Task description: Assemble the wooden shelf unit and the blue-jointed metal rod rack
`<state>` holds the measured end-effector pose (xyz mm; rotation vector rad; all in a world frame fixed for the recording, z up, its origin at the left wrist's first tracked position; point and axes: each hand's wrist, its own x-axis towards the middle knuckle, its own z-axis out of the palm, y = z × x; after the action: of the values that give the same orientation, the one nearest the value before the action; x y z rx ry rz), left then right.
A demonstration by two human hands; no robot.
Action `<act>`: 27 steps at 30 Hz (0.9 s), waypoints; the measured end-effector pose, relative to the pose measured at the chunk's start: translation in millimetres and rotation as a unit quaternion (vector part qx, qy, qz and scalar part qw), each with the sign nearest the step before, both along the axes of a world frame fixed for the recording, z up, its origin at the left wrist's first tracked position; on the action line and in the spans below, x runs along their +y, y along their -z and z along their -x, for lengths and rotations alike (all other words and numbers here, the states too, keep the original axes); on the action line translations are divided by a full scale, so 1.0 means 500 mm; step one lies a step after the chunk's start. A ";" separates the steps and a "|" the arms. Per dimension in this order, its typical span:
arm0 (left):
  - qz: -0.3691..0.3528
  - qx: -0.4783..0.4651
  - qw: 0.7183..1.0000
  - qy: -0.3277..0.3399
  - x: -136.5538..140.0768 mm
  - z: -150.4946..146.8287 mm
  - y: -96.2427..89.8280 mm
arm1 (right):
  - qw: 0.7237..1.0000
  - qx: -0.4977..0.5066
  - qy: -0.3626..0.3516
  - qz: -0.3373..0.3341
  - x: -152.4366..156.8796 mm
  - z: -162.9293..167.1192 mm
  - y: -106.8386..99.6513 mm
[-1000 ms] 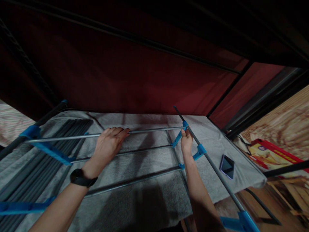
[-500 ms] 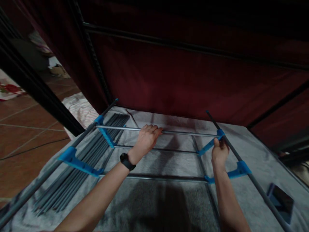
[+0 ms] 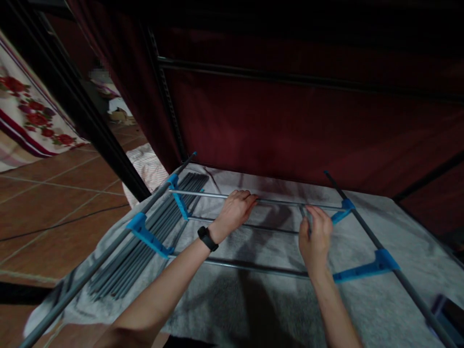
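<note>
On the grey cloth [image 3: 232, 299], the left hand [image 3: 237, 210] is curling over the far crossbar [image 3: 203, 194] while the right hand [image 3: 315, 237] is gripping it near the blue connector [image 3: 342, 212], apparently seating the rod; pressing it home likely needs steady, aligned force.
</note>
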<state>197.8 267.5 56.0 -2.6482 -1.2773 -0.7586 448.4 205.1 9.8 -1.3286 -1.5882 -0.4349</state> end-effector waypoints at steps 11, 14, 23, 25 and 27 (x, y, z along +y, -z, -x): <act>0.062 0.076 0.993 0.065 0.031 0.047 -0.062 | 0.955 -0.243 -0.064 0.155 0.096 0.044 -0.042; 0.059 0.064 0.996 -0.022 0.054 0.125 -0.107 | 0.955 -0.240 -0.079 0.157 0.094 0.035 -0.045; 0.343 -0.167 0.875 -0.297 0.111 0.403 -0.153 | 0.956 -0.234 -0.076 0.160 0.086 0.038 -0.054; 0.401 -0.272 0.830 -0.275 0.090 0.417 -0.128 | 0.955 -0.237 -0.081 0.158 0.089 0.036 -0.049; 0.412 -0.368 0.793 -0.256 0.074 0.417 -0.109 | 0.955 -0.236 -0.087 0.157 0.092 0.033 -0.044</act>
<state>-10.7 304.3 110.5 -2.2390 -2.9582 -1.4482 432.1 251.0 31.8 -1.3677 -2.2299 -0.4232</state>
